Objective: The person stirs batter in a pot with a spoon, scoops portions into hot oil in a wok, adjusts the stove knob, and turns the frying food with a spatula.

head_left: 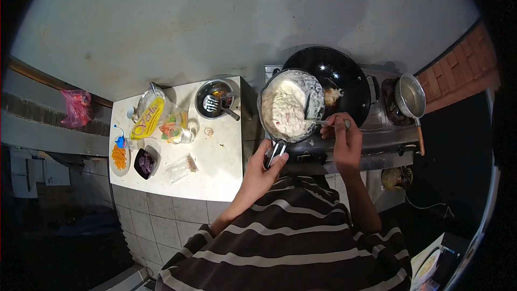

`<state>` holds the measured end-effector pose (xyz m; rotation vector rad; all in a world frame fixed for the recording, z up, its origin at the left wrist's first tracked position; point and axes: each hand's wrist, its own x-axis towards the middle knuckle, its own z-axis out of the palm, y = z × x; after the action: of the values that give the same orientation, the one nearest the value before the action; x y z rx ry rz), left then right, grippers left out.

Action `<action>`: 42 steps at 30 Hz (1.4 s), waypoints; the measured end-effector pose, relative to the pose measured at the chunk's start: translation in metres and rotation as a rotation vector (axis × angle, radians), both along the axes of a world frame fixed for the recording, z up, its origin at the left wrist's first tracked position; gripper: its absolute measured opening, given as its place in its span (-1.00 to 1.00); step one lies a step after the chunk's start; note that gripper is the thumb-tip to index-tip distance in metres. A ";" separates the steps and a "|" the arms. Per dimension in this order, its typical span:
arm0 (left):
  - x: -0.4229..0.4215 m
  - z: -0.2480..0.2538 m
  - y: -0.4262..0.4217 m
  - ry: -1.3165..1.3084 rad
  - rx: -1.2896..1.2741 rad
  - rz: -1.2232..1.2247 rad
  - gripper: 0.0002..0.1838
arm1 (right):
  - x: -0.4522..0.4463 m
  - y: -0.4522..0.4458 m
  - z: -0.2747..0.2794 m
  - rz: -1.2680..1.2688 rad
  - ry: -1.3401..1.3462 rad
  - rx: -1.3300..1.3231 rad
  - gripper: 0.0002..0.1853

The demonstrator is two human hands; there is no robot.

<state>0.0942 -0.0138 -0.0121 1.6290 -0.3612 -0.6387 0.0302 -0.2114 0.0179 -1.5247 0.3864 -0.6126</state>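
My left hand (259, 175) is closed around the black handle of a frying pan (260, 113). The pan holds a thick, creamy white mixture (284, 102) with small reddish bits, smeared up its side. In my right hand (346, 140) is the grey handle of a spatula (324, 122); its dark, narrow head is in the mixture near the pan's right side. Behind and to the right, a large black wok (328, 64) sits on the stove, partly covered by the pan. Some pale brown food (333, 96) lies in the wok.
A saucepan (412, 97) stands on the right burner, its wooden handle projecting forward. On the white table (221, 167) at left are a metal bowl (198, 99) with a slotted turner (212, 103), a yellow packet (148, 120), a plate of orange pieces (119, 157) and a dark bowl (144, 163).
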 end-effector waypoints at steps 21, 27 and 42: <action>-0.018 -0.008 0.002 0.161 -0.041 -0.023 -0.76 | -0.027 -0.005 -0.016 -0.057 -0.040 0.250 -0.74; -0.021 -0.010 0.002 0.208 -0.022 -0.031 -0.80 | -0.030 -0.013 -0.025 -0.055 -0.021 0.371 -0.75; -0.015 -0.017 0.003 0.356 -0.144 -0.090 -0.79 | -0.040 -0.014 0.019 0.146 -0.060 -0.668 -0.85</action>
<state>0.0789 -0.0103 -0.0294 1.3363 -0.2140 -0.9330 -0.0094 -0.2254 0.0367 -2.1403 0.0111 -0.7077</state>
